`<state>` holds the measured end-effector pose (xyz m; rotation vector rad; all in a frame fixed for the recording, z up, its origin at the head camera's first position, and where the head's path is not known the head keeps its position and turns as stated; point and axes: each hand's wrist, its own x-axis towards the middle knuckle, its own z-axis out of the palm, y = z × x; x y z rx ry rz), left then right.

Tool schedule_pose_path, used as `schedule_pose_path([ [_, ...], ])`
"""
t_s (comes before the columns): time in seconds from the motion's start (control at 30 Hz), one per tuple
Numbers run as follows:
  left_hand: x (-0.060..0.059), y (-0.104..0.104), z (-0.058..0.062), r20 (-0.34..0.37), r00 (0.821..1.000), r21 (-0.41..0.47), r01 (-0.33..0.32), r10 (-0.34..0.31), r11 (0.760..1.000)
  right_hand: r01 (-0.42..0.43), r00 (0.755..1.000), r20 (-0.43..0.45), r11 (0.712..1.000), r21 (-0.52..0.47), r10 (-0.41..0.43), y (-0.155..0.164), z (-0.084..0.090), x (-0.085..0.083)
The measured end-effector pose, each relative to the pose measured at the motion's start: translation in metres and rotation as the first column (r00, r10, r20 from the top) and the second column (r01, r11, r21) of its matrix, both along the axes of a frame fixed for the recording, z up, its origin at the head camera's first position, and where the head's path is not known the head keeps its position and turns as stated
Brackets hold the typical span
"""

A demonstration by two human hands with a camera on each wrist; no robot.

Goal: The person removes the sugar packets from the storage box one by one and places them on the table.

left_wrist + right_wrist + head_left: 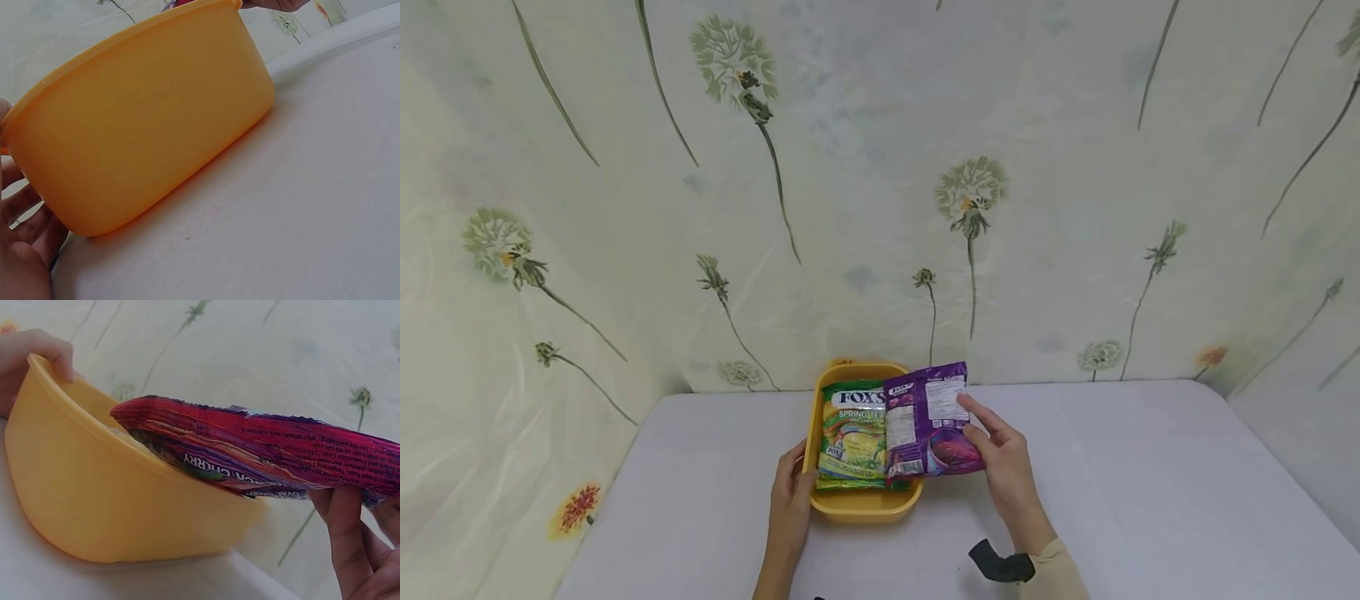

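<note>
Purple packet (921, 429) is pinched in right fingers (988, 419), left fingers (790, 460) gripping tub (865, 508), table (1150, 492) white, backdrop (865, 175) floral.

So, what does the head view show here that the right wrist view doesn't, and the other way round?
Only the head view shows the SPRING TEA front of the green packet inside the yellow tub, and the beige sleeve on the right arm.

Only the right wrist view shows the word CHERRY on the purple packet and a broad stretch of the tub's outer wall.

Both show the right hand holding the purple packet, the left hand at the tub's rim, and the flowered backdrop.
</note>
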<state>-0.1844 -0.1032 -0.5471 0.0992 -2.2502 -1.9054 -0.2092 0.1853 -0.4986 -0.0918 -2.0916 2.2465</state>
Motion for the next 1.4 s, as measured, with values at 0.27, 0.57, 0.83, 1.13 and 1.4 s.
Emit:
schedule_pose_path([
  [0.27,0.0,0.0,-0.001,-0.006,1.0,0.01,0.002,-0.002,1.0,0.014,1.0,0.018,1.0,-0.024,-0.013,0.003,0.004,0.001],
  [0.57,-0.001,-0.001,-0.001,0.006,1.0,0.029,0.012,-0.012,1.0,0.028,1.0,0.011,0.999,-0.036,-0.027,0.007,0.006,0.0],
  [0.83,-0.001,-0.001,-0.002,-0.002,1.0,0.021,0.016,-0.016,1.0,0.029,1.0,0.002,0.999,-0.037,-0.029,0.012,0.007,-0.002],
  [1.13,-0.001,-0.001,-0.005,-0.021,1.0,0.001,0.004,-0.004,1.0,0.025,1.0,0.005,0.998,-0.061,-0.025,0.016,0.005,-0.001],
  [1.4,0.004,-0.001,0.012,0.026,1.0,0.0,0.006,-0.006,1.0,0.024,1.0,-0.003,0.995,-0.098,-0.024,0.019,0.008,-0.002],
])
